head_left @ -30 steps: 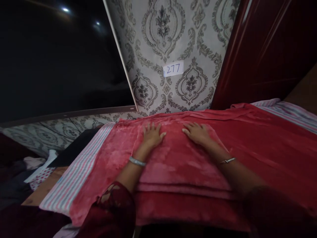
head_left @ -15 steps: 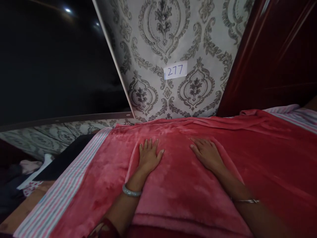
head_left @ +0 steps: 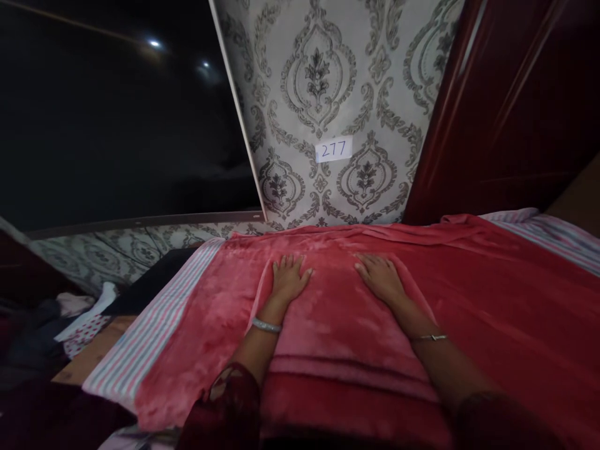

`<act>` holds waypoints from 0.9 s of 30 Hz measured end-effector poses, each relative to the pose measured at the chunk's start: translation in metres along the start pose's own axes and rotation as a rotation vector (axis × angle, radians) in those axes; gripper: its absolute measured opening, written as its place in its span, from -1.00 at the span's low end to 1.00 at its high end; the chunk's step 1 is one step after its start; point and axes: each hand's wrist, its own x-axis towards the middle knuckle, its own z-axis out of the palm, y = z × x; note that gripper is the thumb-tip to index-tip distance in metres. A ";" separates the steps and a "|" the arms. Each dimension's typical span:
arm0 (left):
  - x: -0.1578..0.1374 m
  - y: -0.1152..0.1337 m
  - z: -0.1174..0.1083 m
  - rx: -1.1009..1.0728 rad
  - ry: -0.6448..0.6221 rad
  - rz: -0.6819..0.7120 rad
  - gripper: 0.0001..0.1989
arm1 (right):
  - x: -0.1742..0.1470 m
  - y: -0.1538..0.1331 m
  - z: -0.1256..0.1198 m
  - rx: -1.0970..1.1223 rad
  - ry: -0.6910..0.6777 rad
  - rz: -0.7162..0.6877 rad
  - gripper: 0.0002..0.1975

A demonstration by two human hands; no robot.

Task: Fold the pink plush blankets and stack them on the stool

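Observation:
A folded piece of plush red fabric (head_left: 347, 312) lies in the middle, its near part showing dark crosswise bands. My left hand (head_left: 289, 278) rests flat on its far left corner, fingers spread. Flat on the far right corner lies my right hand (head_left: 382, 278), its fingers stretched out and the thumb apart. Neither hand grips anything. Beneath the folded piece spreads a larger red plush blanket (head_left: 492, 312). Whether the two are one cloth I cannot tell.
A striped cloth (head_left: 164, 306) shows along the left edge, over a wooden surface (head_left: 98, 353). Behind stand a large dark screen (head_left: 117, 125), a patterned wall (head_left: 319, 75) with a paper marked 277 (head_left: 334, 149), and a dark red panel (head_left: 506, 112). Clothes (head_left: 32, 337) lie at far left.
The camera view has shifted, showing more of the near edge of the fabric and my sleeves. Both hands stay flat on the folded fabric at about the same spots.

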 end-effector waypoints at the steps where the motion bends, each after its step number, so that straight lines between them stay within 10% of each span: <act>1: 0.000 0.000 -0.004 -0.001 -0.016 0.003 -0.38 | -0.001 0.001 -0.003 -0.019 -0.010 0.012 -0.46; 11: -0.023 -0.019 -0.012 0.001 -0.063 -0.109 -0.36 | -0.034 0.054 0.010 0.065 0.004 0.149 -0.34; 27: -0.019 -0.034 -0.002 -0.059 -0.076 -0.055 -0.38 | -0.042 0.044 -0.001 0.088 -0.015 0.184 -0.34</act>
